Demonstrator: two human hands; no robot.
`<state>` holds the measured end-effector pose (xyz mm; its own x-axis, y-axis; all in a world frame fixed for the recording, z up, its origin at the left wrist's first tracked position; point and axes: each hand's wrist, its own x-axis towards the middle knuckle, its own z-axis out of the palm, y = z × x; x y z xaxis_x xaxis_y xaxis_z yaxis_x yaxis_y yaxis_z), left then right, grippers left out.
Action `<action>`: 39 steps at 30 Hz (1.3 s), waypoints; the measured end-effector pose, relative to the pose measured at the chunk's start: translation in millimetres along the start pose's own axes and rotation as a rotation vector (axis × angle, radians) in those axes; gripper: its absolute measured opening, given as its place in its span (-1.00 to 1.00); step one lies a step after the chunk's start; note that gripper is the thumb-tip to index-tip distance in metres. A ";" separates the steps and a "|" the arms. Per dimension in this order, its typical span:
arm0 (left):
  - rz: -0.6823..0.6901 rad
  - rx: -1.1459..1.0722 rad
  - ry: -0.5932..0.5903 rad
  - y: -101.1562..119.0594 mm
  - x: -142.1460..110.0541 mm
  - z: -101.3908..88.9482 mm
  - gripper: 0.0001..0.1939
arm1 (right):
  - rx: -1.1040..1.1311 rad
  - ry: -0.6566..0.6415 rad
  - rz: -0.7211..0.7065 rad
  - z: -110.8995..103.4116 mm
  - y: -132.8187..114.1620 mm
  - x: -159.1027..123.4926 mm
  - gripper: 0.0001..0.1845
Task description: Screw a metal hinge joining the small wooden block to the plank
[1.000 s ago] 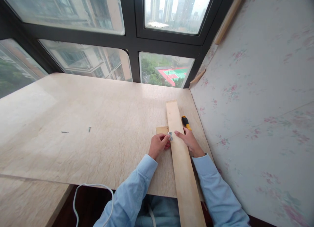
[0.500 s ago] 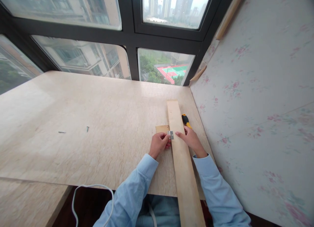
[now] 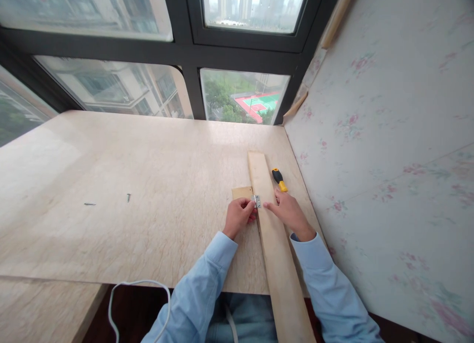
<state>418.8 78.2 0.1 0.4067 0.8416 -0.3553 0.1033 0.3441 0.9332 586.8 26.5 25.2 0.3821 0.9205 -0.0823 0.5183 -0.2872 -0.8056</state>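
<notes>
A long wooden board runs from my lap up over the tabletop. On its left edge sits a small metal hinge, one leaf flat on the board. My left hand pinches the hinge's left side between thumb and fingers. My right hand grips the board's right edge, thumb on top near the hinge, its other fingers partly hidden. Beyond my left hand, a small flat wooden piece lies against the board. Right of the board rests a black-and-yellow screwdriver, its handle showing and its tip out of sight.
Two small screws lie apart on the left of the marble-patterned tabletop. A floral-papered wall bounds the right side, and dark-framed windows stand behind. A white cable loops over the front edge.
The view has shifted slightly, so everything sits a little differently in the picture. My right fingers have moved slightly away from the screwdriver handle. Both hands keep their holds.
</notes>
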 end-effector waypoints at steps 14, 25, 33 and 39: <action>0.143 0.002 -0.022 -5.3 -0.9 -2.2 -0.63 | -0.339 -0.125 -0.548 18.9 1.6 10.8 -0.50; 0.407 0.384 0.160 -3.6 1.4 -19.4 -0.76 | -0.191 -0.217 -0.514 16.7 9.7 21.5 -0.51; 0.586 1.154 -0.124 16.8 31.1 -50.6 -0.29 | -0.175 -0.224 -0.516 14.8 14.2 20.8 -0.51; 0.662 1.163 -0.192 17.5 42.9 -71.2 -0.24 | -0.173 -0.208 -0.519 14.5 13.9 20.3 -0.53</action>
<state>373.4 150.0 -2.6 0.7887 0.6068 0.0988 0.5036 -0.7298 0.4623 590.7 45.0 3.9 -0.1046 0.9799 0.1697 0.7212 0.1922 -0.6655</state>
